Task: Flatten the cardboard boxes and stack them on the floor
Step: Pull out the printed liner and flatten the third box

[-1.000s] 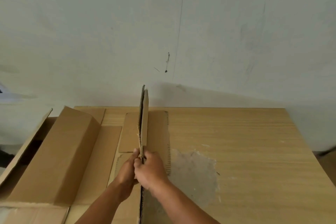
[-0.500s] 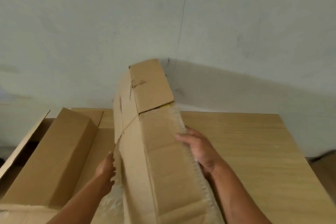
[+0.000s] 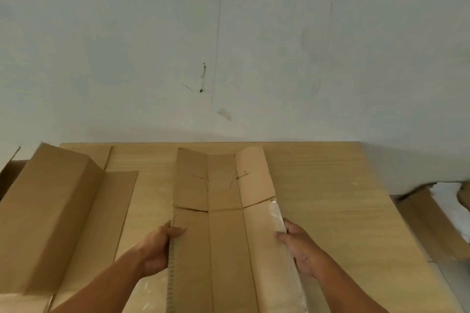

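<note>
Cardboard in a long, opened-out sheet [image 3: 223, 236] is held over the middle of the wooden table [image 3: 330, 211], its side panels raised slightly so that a shallow trough is formed, with end flaps reaching toward the far edge. The left hand [image 3: 157, 249] is set against the sheet's left edge, the thumb laid over the top face and the fingers curled beneath, so the edge is pinched. The right hand [image 3: 300, 249] is closed on the right edge, where a strip of clear tape [image 3: 278, 218] seems to run, though blur makes this uncertain. Both forearms are extended forward from the near side. A still-formed box [image 3: 48, 216] lies at the left of the table, and another open box [image 3: 432, 221] is seen beyond the right edge.
</note>
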`<state>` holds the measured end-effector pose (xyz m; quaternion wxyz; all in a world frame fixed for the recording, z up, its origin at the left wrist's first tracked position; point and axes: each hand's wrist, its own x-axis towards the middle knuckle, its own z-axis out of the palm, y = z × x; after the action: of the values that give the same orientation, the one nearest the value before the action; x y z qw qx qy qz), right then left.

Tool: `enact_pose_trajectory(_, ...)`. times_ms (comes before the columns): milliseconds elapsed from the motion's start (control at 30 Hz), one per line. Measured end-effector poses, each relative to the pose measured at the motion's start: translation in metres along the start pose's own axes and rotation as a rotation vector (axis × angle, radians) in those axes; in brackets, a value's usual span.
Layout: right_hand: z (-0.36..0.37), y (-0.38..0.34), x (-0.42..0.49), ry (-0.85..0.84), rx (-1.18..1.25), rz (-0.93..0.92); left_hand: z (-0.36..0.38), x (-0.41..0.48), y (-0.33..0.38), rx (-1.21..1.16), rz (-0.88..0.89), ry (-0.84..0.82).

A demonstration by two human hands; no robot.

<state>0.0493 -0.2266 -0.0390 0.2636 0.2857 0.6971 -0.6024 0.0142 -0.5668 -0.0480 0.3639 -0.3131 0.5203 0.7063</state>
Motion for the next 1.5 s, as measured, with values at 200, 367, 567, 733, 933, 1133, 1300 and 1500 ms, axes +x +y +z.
enact_pose_trajectory(200, 0.016, 0.024, 0.013, 0.192, -0.08, 0.013, 0.009, 0.015, -0.028, 0.24, -0.024, 0.099)
enact_pose_trajectory(367, 0.016, 0.028, 0.019, 0.216, -0.123, -0.007, 0.01, 0.008, -0.039, 0.242, 0.011, 0.133)
enact_pose_trajectory(567, 0.021, 0.029, 0.017, 0.219, -0.103, -0.071, 0.012, -0.002, -0.054, 0.325, 0.172, 0.319)
enact_pose_trajectory(733, 0.027, 0.021, 0.011, 0.209, -0.089, -0.133, 0.015, -0.014, -0.042, 0.401, 0.273, 0.405)
enact_pose_trajectory(933, 0.036, 0.005, -0.006, 0.178, -0.219, -0.215, 0.001, -0.031, -0.026, 0.399, 0.382, 0.4)
enact_pose_trajectory(1133, 0.067, -0.006, -0.038, 0.169, -0.235, -0.269, -0.032, -0.064, -0.029, 0.391, 0.483, 0.418)
enact_pose_trajectory(1300, 0.114, -0.001, -0.077, 0.164, -0.203, -0.336, -0.082, -0.108, -0.044, 0.361, 0.549, 0.427)
enact_pose_trajectory(1500, 0.19, 0.018, -0.139, 0.147, -0.172, -0.433, -0.155, -0.181, -0.069, 0.342, 0.661, 0.453)
